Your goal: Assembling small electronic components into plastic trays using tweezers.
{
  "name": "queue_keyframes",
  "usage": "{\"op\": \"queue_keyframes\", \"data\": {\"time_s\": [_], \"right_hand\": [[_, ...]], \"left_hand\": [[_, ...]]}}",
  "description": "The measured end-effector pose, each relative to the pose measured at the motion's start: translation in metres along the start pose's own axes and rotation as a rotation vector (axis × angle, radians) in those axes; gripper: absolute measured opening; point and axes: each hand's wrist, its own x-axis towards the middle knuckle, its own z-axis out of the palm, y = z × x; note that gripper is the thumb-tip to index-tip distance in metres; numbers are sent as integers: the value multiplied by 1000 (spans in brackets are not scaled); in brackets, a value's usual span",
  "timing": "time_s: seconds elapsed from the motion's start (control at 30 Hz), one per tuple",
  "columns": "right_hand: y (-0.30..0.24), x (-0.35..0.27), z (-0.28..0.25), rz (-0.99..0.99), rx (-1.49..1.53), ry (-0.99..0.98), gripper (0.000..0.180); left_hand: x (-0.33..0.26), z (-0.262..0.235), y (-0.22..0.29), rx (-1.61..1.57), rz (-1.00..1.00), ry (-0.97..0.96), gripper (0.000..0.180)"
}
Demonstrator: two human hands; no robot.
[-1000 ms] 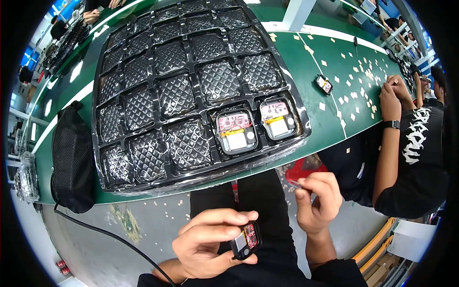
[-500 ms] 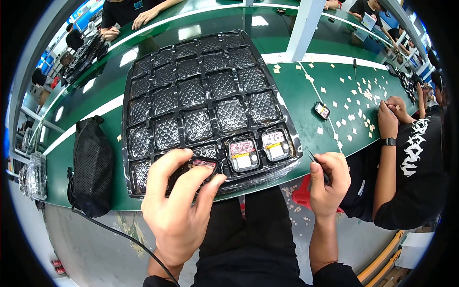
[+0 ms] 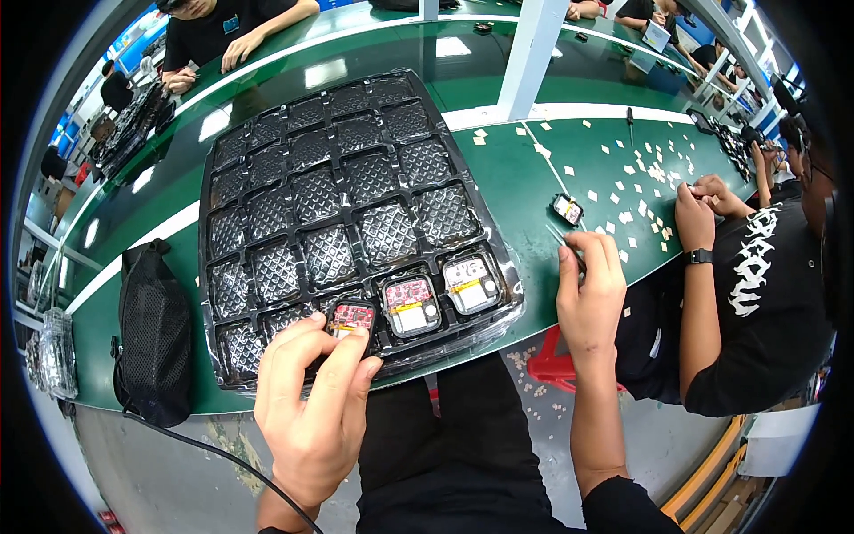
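Observation:
My left hand (image 3: 311, 396) is at the front row of a black plastic tray (image 3: 213, 267) with many textured pockets. Its fingers grip a small square electronic device (image 3: 353, 317), black-cased with a red circuit board, which sits in or right at a pocket; the fingers partly cover it. To its right lie a similar device with a red board (image 3: 411, 305) and one with a pale board (image 3: 471, 284), each in its own pocket. My right hand (image 3: 589, 294) pinches thin metal tweezers (image 3: 558, 235), their tips just below another small device (image 3: 567, 210) lying on the green table.
Small pale square pieces (image 3: 656, 169) are scattered over the green table (image 3: 498, 178), near a screwdriver (image 3: 631, 126). A black mesh pouch (image 3: 156, 338) with a cable stands left of the tray. A co-worker (image 3: 756, 294) sits close on the right; a grey post (image 3: 532, 62) rises behind.
My left hand has brought the device down level at the front-row pocket, its board now facing up. My right hand with the tweezers has moved up, closer to the device on the table.

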Motion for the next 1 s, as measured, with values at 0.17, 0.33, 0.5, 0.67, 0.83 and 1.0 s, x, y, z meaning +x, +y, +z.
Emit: {"op": "queue_keyframes", "data": {"time_s": [0.17,0.33,0.5,0.67,0.83,1.0], "right_hand": [[11,18,13,133,-398,5,25],[16,17,18,102,-439,-6,26],[7,15,5,167,-313,-100,20],[-1,-6,-11,120,-31,-63,31],[-32,-55,-58,-62,482,-40,55],[-72,-80,-60,-71,700,-347,56]], "left_hand": [[2,1,-1,-43,13,36,29],[2,-2,4,41,34,-54,35],[-1,-6,8,145,63,-117,41],[-26,-9,2,-155,144,228,34],[-51,10,16,-877,51,-50,40],[-80,57,49,-1753,-510,-189,78]]}}
